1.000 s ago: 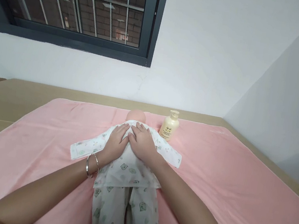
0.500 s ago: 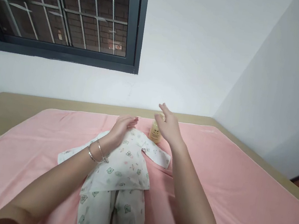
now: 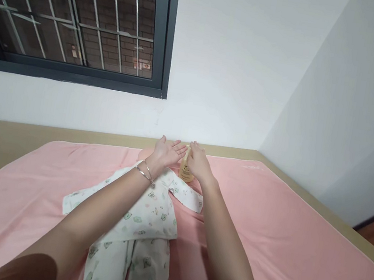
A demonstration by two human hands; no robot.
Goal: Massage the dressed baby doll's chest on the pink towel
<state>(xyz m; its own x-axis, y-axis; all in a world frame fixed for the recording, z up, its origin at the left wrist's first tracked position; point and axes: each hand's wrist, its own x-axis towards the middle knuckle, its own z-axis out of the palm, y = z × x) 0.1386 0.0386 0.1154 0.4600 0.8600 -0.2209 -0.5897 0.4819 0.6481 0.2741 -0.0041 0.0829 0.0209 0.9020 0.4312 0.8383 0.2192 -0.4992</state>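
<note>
My left hand is held palm up with its fingers spread, beside a yellowish bottle with dark print. The fingers of my right hand bend over the top of that bottle, hiding most of its upper end. Under my left wrist lies a small white long-sleeved top with a bear print. Matching trousers extend below its hem toward me. A rounded, skin-toned shape shows behind my left hand at the collar, mostly hidden.
A pink sheet covers the bed, with a tan border around it. White walls rise behind and at the right. A dark-framed window with metal bars is at the upper left.
My left hand has turned palm up and moved right, close to the bottle. My right hand has come down onto the bottle's top. The view has shifted slightly.
</note>
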